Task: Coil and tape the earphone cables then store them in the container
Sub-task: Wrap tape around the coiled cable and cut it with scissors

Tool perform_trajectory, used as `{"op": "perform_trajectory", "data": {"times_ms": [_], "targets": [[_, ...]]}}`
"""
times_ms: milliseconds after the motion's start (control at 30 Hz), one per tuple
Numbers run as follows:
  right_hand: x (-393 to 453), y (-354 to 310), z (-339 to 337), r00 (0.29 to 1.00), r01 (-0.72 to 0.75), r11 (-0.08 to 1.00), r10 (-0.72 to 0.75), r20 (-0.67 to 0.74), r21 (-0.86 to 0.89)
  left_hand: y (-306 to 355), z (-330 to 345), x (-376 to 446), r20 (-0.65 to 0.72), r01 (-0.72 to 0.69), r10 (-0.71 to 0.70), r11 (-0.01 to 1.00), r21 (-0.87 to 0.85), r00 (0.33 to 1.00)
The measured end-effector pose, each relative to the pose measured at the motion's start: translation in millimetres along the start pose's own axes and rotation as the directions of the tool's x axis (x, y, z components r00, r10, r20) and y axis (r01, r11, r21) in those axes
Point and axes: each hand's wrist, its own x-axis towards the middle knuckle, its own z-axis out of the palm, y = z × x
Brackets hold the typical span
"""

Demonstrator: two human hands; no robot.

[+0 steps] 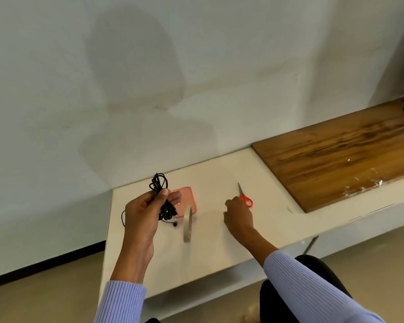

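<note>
White flat-topped desk (219, 229) against a pale wall; brown wood-grain board (336, 157) lies on its right part, well apart from the work. Pink rounded-square plastic container (187, 194) sits at the back left, partly hidden behind the left hand. Beige roll of tape (188, 223) stands on edge just in front of the container, between the two hands. Red-handled scissors (245, 196) lie flat, blades pointing away toward the wall.

Left hand (145, 213) is raised, fingers (173, 196) and thumb clamped on the coiled black earphone cable (160, 194); bundle's long axis runs up-down, loops above the thumb, plug and an earbud dangling below, one loose strand hanging left of the wrist.

Right hand (238, 214) hovers over the desk with fingers loosely curled, holding nothing, knuckles just beside the scissor handles. Tape roll lies to its left, scissors ahead-right; right hand is nearer both. Likely next: fetch tape or scissors. Nothing blocks either reach.
</note>
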Motion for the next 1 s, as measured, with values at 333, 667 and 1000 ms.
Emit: {"op": "perform_trajectory", "data": {"times_ms": [333, 667, 1000], "targets": [[3.5, 9.5, 10.6, 0.999, -0.034, 0.986, 0.032, -0.015, -0.166, -6.2, 3.9, 4.9, -0.035, -0.003, 0.002, 1.0, -0.022, 0.999], [-15.1, 7.4, 2.6, 0.99, -0.101, 0.991, 0.109, 0.09, -0.094, -34.7, 6.7, -4.4, -0.074, 0.029, -0.041, 0.986, -0.162, 0.996], [-20.1, -2.2, -4.4, 0.975, -0.126, 0.988, 0.141, 0.173, -0.094, -52.3, -5.6, 2.7, -0.079, 0.081, -0.1, 0.973, -0.218, 0.992]]}}
